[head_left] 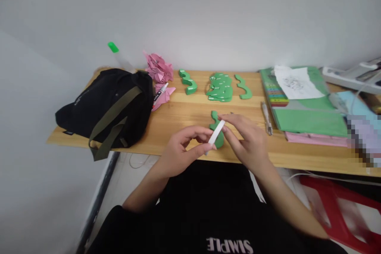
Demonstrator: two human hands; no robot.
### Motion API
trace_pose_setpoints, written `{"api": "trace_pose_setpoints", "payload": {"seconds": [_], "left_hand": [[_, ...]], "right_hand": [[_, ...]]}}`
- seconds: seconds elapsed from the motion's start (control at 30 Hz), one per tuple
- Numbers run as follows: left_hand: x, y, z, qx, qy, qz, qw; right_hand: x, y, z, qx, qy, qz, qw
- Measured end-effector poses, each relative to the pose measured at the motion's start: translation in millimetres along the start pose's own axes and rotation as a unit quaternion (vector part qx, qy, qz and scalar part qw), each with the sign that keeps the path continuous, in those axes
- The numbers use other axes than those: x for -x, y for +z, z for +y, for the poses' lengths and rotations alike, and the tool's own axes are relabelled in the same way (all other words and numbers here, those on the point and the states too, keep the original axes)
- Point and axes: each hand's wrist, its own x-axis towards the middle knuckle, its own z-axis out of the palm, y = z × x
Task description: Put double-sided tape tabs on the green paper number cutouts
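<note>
Above the front of the desk, a narrow white strip (217, 131) slants between my two hands; whether it is a flat strip or a tape roll seen edge-on, I cannot tell. My left hand (186, 147) pinches its lower end between thumb and fingers. At the upper end, the fingertips of my right hand (247, 137) close on it. Beneath lies a wavy green piece (219, 140), partly covered by the strip and fingers. Farther back is a pile of similar green pieces (220, 87) with white marks, flanked by a green stack (188, 82) and a single green piece (244, 88).
A black bag (104, 105) occupies the desk's left end, near crumpled pink paper (158, 67) and a glue tube (160, 94). To the right are a pen-like tool (267, 118), a green folder (312, 119) with white paper (297, 83), and a power strip (345, 79). A red stool (336, 210) stands below.
</note>
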Motion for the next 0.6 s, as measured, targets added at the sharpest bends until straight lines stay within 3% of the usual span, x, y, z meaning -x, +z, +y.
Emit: {"api": "trace_pose_setpoints", "payload": {"seconds": [0.17,0.37,0.47,0.6], "left_hand": [[3.3,3.8,5.5,0.001,0.002,-0.071,0.997],[5.0,10.2,4.9,0.013,-0.005,-0.07,0.997],[1.9,11.4,3.3,0.057,-0.014,-0.046,0.997],[-3.4,8.7,-0.4,0.117,-0.053,0.037,0.991]], "right_hand": [[6.8,0.5,4.8,-0.004,0.076,0.042,0.996],[11.4,2.4,-1.9,-0.094,0.19,0.015,0.977],[14.0,4.6,-2.2,-0.171,0.241,-0.007,0.955],[15.2,5.6,-0.7,-0.287,0.314,-0.018,0.905]]}}
